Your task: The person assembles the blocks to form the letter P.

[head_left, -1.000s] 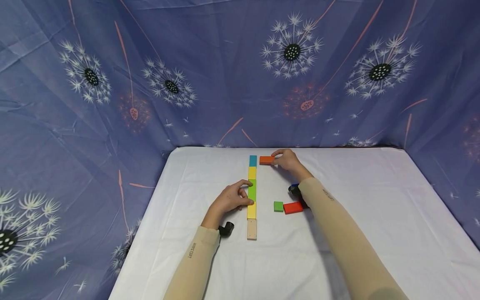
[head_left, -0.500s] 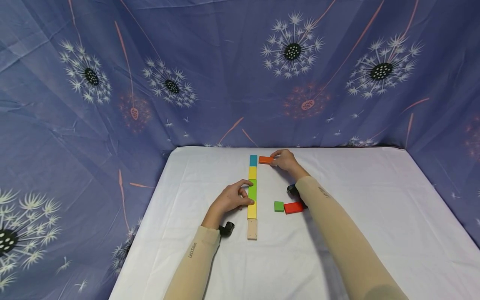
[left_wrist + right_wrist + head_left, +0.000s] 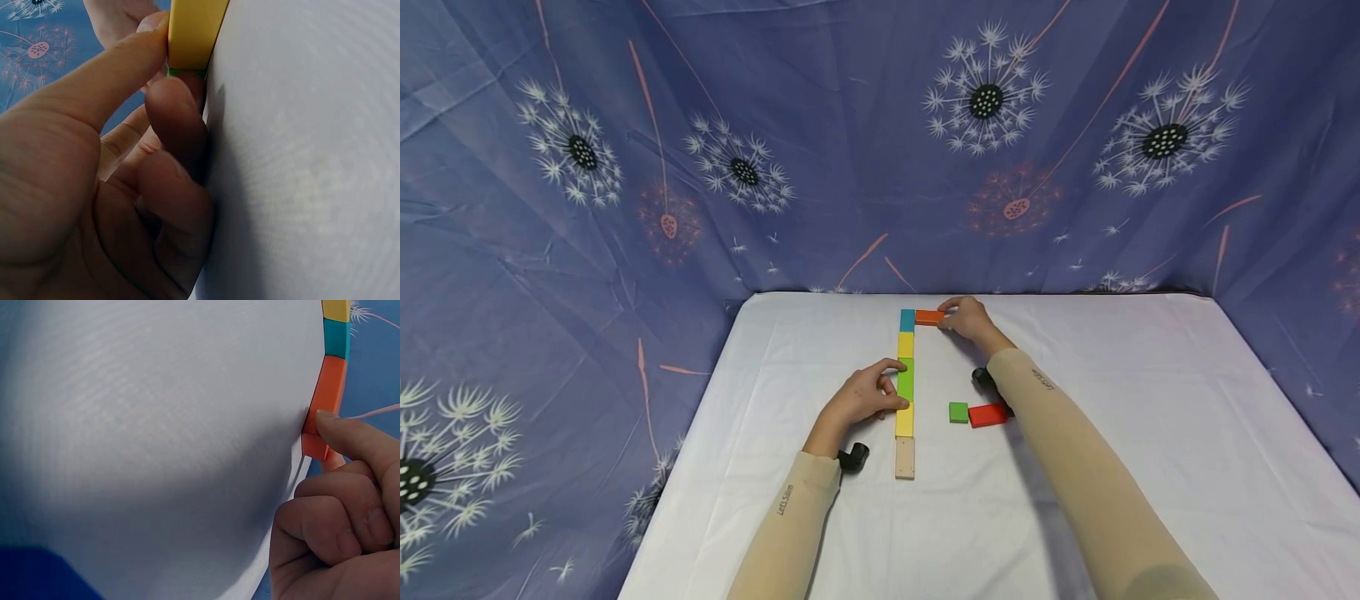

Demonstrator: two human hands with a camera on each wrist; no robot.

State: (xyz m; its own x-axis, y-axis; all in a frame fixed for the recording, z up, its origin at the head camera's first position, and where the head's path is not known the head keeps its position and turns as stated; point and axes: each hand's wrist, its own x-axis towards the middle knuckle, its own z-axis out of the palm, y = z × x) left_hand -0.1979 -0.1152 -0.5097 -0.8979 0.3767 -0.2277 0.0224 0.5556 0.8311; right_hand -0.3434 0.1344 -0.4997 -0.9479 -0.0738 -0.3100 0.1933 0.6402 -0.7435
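Since a second ago, the orange block (image 3: 928, 317) has slid left across its gap and now meets the blue block (image 3: 907, 321) at the far end of the row. With my right hand (image 3: 970, 318) I pinch its right end between thumb and finger, the other fingers curled under. My left hand (image 3: 863, 394) lies half open along the row's left side, thumb and forefinger spread, touching the long green block (image 3: 907, 383) and the near yellow block (image 3: 905, 422) (no real grip there). Closest to me lies the plain wooden block (image 3: 905, 458); a small green block (image 3: 958, 412) and a red block (image 3: 987, 415) sit off to the right.
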